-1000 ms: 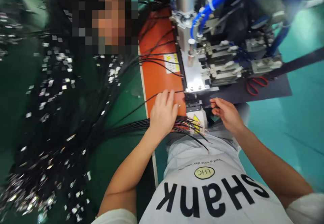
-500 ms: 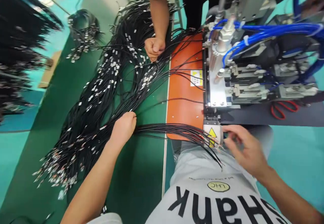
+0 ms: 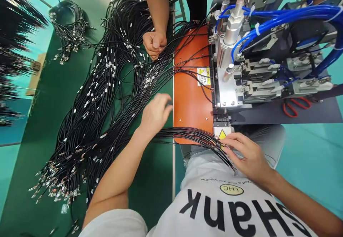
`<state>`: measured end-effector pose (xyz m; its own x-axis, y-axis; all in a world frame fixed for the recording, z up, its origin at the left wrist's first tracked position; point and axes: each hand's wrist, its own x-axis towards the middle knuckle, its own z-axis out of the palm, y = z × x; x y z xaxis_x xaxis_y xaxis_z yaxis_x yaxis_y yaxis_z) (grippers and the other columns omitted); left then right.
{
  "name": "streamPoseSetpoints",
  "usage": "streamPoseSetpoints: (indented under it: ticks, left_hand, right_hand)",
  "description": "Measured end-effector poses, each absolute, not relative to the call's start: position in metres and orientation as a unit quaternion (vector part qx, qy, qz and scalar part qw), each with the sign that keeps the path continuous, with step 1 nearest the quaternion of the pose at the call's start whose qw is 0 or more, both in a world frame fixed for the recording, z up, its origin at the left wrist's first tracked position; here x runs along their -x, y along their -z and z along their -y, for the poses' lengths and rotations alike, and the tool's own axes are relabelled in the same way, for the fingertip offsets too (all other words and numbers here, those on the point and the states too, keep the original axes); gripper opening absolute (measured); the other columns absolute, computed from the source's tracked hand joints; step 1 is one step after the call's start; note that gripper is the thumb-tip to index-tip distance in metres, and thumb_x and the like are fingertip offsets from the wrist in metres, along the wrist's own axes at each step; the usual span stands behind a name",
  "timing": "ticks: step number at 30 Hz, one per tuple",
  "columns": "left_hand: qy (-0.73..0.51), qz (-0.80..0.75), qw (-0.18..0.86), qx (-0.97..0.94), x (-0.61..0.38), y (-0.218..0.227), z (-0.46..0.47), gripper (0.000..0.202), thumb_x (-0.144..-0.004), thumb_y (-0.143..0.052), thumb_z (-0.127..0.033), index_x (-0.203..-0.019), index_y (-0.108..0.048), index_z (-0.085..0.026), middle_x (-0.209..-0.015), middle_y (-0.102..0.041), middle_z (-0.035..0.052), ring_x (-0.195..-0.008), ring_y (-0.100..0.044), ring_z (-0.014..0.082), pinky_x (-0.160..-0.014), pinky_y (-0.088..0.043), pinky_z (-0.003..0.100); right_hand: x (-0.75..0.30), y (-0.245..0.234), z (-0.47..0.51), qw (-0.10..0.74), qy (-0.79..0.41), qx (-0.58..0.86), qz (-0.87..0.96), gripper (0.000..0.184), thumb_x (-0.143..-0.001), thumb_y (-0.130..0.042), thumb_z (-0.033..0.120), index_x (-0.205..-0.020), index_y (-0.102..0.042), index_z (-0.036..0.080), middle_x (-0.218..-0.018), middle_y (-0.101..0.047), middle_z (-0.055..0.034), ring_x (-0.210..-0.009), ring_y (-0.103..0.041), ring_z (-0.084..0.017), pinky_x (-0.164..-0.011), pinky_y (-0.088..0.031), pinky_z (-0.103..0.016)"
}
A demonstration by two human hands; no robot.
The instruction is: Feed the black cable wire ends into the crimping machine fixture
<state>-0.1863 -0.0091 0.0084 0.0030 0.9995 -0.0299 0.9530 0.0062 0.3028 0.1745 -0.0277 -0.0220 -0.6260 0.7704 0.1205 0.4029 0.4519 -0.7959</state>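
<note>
A bundle of thin black wires (image 3: 187,135) lies across the green bench (image 3: 150,179) and the orange plate (image 3: 190,101), its stripped ends fanned out over my lap. My right hand (image 3: 248,156) rests on those wire ends just below the yellow warning label (image 3: 222,134), fingers curled as if pinching one; what it grips is too small to make out. My left hand (image 3: 154,113) hovers over the bench edge above the bundle, fingers loosely spread, holding nothing.
A large heap of black wires with metal terminals (image 3: 93,97) covers the bench. Another person's fist (image 3: 154,44) grips wires at the far side. A machine with blue hoses (image 3: 257,51) stands on the right, red scissors (image 3: 294,106) beside it.
My left hand let go of the bundle and moved right toward the orange plate. My right hand dropped down onto the wire ends. The view shifted slightly.
</note>
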Motion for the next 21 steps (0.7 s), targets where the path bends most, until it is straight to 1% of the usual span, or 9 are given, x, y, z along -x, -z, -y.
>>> streamPoseSetpoints:
  ticks: [2, 4, 7, 10, 13, 15, 17, 19, 21]
  left_hand:
    - [-0.060, -0.619, 0.237, -0.746, 0.173, -0.017, 0.036, 0.017, -0.097, -0.049, -0.026, -0.109, -0.061, -0.022, -0.104, -0.063, 0.0058, -0.099, -0.058, 0.0205, -0.088, -0.047, 0.033]
    - [-0.057, -0.600, 0.310, -0.736, 0.165, -0.020, 0.052, 0.016, -0.098, -0.048, -0.028, -0.099, -0.064, -0.022, -0.097, -0.064, 0.0041, -0.095, -0.059, 0.0191, -0.086, -0.047, 0.031]
    - [-0.095, -0.622, 0.348, -0.695, 0.164, -0.020, 0.056, 0.018, -0.098, -0.050, -0.030, -0.091, -0.065, -0.021, -0.094, -0.064, 0.0039, -0.088, -0.060, 0.0170, -0.081, -0.048, 0.030]
    - [-0.104, -0.607, 0.386, -0.687, 0.171, -0.027, 0.051, 0.019, -0.097, -0.050, -0.032, -0.088, -0.062, -0.020, -0.094, -0.064, 0.0043, -0.087, -0.060, 0.0164, -0.081, -0.048, 0.029]
    - [-0.112, -0.604, 0.400, -0.680, 0.177, -0.044, 0.048, 0.019, -0.097, -0.050, -0.035, -0.088, -0.058, -0.020, -0.092, -0.062, 0.0030, -0.086, -0.059, 0.0157, -0.081, -0.049, 0.029]
    - [-0.121, -0.615, 0.388, -0.676, 0.171, -0.056, 0.047, 0.016, -0.096, -0.051, -0.035, -0.091, -0.056, -0.020, -0.087, -0.060, 0.0008, -0.083, -0.057, 0.0144, -0.078, -0.048, 0.027]
    - [-0.140, -0.622, 0.368, -0.676, 0.153, -0.064, 0.043, 0.013, -0.095, -0.054, -0.033, -0.098, -0.056, -0.021, -0.086, -0.058, -0.0005, -0.079, -0.056, 0.0130, -0.074, -0.048, 0.025]
    - [-0.172, -0.610, 0.359, -0.685, 0.124, -0.067, 0.035, 0.016, -0.095, -0.055, -0.030, -0.108, -0.057, -0.022, -0.092, -0.061, 0.0005, -0.081, -0.058, 0.0122, -0.075, -0.049, 0.024]
    - [-0.196, -0.564, 0.376, -0.709, 0.092, -0.062, 0.025, 0.016, -0.097, -0.052, -0.026, -0.112, -0.057, -0.022, -0.102, -0.063, 0.0031, -0.087, -0.061, 0.0127, -0.079, -0.051, 0.025]
  right_hand:
    - [-0.175, 0.023, 0.027, 0.242, -0.393, 0.358, 0.812, 0.029, -0.091, -0.062, 0.018, -0.118, -0.064, 0.029, -0.109, -0.066, -0.0066, -0.095, -0.065, -0.022, -0.082, -0.055, -0.040]
    - [-0.176, 0.023, 0.025, 0.246, -0.396, 0.359, 0.808, 0.033, -0.091, -0.062, 0.020, -0.123, -0.063, 0.030, -0.110, -0.066, -0.0073, -0.095, -0.065, -0.023, -0.083, -0.055, -0.041]
    - [-0.179, 0.021, 0.018, 0.252, -0.393, 0.345, 0.814, 0.039, -0.094, -0.057, 0.024, -0.132, -0.058, 0.029, -0.120, -0.065, -0.0092, -0.106, -0.062, -0.027, -0.092, -0.051, -0.046]
    - [-0.183, 0.016, 0.010, 0.263, -0.434, 0.335, 0.794, 0.041, -0.100, -0.042, 0.025, -0.139, -0.054, 0.028, -0.128, -0.063, -0.0089, -0.116, -0.058, -0.028, -0.098, -0.048, -0.048]
    - [-0.185, 0.010, 0.008, 0.254, -0.463, 0.344, 0.777, 0.043, -0.102, -0.036, 0.023, -0.142, -0.051, 0.028, -0.130, -0.064, -0.0078, -0.117, -0.057, -0.026, -0.099, -0.047, -0.047]
    - [-0.184, 0.007, 0.011, 0.227, -0.447, 0.334, 0.798, 0.043, -0.101, -0.040, 0.022, -0.142, -0.051, 0.027, -0.130, -0.064, -0.0080, -0.116, -0.058, -0.026, -0.099, -0.047, -0.047]
    - [-0.179, 0.004, 0.018, 0.192, -0.431, 0.309, 0.826, 0.041, -0.099, -0.045, 0.021, -0.139, -0.053, 0.025, -0.126, -0.067, -0.0085, -0.110, -0.060, -0.026, -0.096, -0.048, -0.047]
    - [-0.176, 0.003, 0.024, 0.171, -0.431, 0.287, 0.838, 0.038, -0.098, -0.047, 0.021, -0.135, -0.056, 0.023, -0.119, -0.069, -0.0090, -0.104, -0.062, -0.025, -0.092, -0.050, -0.045]
    - [-0.175, 0.004, 0.028, 0.166, -0.439, 0.270, 0.841, 0.035, -0.098, -0.049, 0.022, -0.132, -0.058, 0.023, -0.117, -0.070, -0.0087, -0.101, -0.064, -0.024, -0.089, -0.052, -0.043]
